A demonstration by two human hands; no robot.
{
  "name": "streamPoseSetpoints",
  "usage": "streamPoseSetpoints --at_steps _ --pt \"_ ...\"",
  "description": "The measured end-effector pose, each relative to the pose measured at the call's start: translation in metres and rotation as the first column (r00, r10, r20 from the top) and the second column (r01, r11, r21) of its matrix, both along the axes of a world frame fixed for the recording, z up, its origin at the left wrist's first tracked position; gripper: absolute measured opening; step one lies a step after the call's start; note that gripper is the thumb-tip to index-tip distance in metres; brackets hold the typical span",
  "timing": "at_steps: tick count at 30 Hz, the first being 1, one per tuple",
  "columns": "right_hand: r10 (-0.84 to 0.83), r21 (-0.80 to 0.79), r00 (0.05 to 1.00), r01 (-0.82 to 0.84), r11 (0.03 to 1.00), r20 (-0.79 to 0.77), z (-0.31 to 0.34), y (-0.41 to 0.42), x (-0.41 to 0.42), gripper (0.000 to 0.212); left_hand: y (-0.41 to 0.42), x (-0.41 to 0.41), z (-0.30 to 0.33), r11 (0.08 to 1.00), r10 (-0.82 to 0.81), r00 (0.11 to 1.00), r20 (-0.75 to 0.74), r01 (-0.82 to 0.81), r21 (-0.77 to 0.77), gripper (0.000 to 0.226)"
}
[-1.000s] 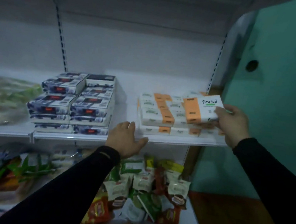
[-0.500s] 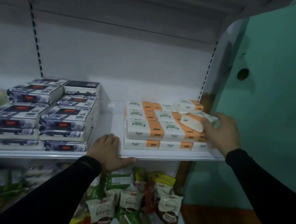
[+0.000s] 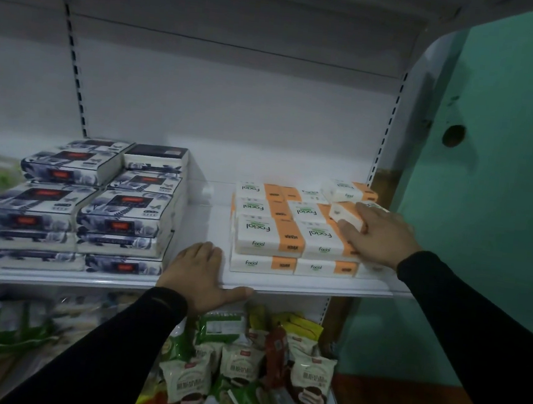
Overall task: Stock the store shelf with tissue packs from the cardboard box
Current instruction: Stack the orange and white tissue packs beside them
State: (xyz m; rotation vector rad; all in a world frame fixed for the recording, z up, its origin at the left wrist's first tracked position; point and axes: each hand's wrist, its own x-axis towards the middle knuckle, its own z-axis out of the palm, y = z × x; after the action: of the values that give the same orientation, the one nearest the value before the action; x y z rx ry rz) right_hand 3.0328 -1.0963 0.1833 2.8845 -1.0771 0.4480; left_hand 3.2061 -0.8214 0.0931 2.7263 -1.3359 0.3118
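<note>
Pack since lowered from mid-air onto orange-white stack, right side; right hand pinches tissue pack, left hand flat on shelf edge; square it behind front row before release.

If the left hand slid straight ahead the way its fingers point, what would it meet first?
Probably nothing soon: the left hand rests on the shelf edge, fingers aimed into the bare gap between the dark tissue packs and the Facial packs. The back panel likely comes first.

Open gap on the shelf between dark tissue stacks and orange packs; ample clearance above both.
</note>
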Motion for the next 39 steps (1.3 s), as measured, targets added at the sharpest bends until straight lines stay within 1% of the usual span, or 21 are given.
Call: streamPoseSetpoints --at_steps 3,5,8,10,13,19,25,30,33,35,39 --pt "0.021 -0.032 0.997 -0.019 0.999 0.072 0.000 -0.005 -0.001 0.074 0.001 -0.001 0.000 1.000 0.005 1.000 -0.004 -0.005 0.003 0.110" --pt "0.043 -0.038 0.998 -0.041 0.998 0.051 -0.002 -0.015 -0.001 0.078 0.001 -0.002 0.001 1.000 0.010 1.000 -0.006 -0.010 0.012 0.111" --pt "0.048 -0.013 0.999 -0.048 0.999 -0.006 -0.006 -0.030 0.002 0.078 0.001 -0.002 0.002 1.000 0.006 1.000 -0.012 -0.006 0.005 0.106" --pt "0.029 -0.002 1.000 -0.029 1.000 0.005 -0.008 -0.035 0.006 0.073 0.001 -0.002 0.001 1.000 -0.001 1.000 -0.006 0.001 -0.002 0.102" --pt "-0.011 0.006 0.999 0.011 1.000 0.037 -0.010 -0.038 0.014 0.068 0.001 -0.001 0.000 1.000 -0.007 1.000 0.013 0.007 -0.007 0.102" --pt "-0.095 0.102 0.995 0.094 0.990 0.013 -0.004 -0.049 0.035 0.076 -0.001 0.000 -0.002 0.999 -0.006 1.000 0.025 0.007 -0.034 0.109" --pt "-0.113 0.113 0.994 0.113 0.987 -0.005 -0.004 -0.056 0.044 0.074 0.001 -0.002 -0.001 0.999 -0.004 1.000 0.025 0.005 -0.047 0.113" --pt "-0.107 0.134 0.994 0.106 0.985 0.004 -0.005 -0.059 0.047 0.076 0.000 -0.002 -0.001 0.999 -0.008 1.000 0.018 0.009 -0.054 0.109" --pt "-0.107 0.126 0.994 0.106 0.986 -0.001 -0.003 -0.059 0.048 0.080 0.001 -0.002 -0.001 0.998 -0.013 1.000 0.020 0.014 -0.062 0.110" --pt "-0.097 0.106 0.995 0.094 0.990 0.024 -0.001 -0.055 0.046 0.080 0.001 -0.003 0.000 0.999 -0.012 1.000 0.013 0.013 -0.050 0.111" --pt "-0.015 0.084 0.985 0.000 0.996 0.174 0.004 -0.031 0.029 0.086 0.001 -0.006 0.007 1.000 0.007 0.998 -0.062 -0.007 -0.012 0.105"
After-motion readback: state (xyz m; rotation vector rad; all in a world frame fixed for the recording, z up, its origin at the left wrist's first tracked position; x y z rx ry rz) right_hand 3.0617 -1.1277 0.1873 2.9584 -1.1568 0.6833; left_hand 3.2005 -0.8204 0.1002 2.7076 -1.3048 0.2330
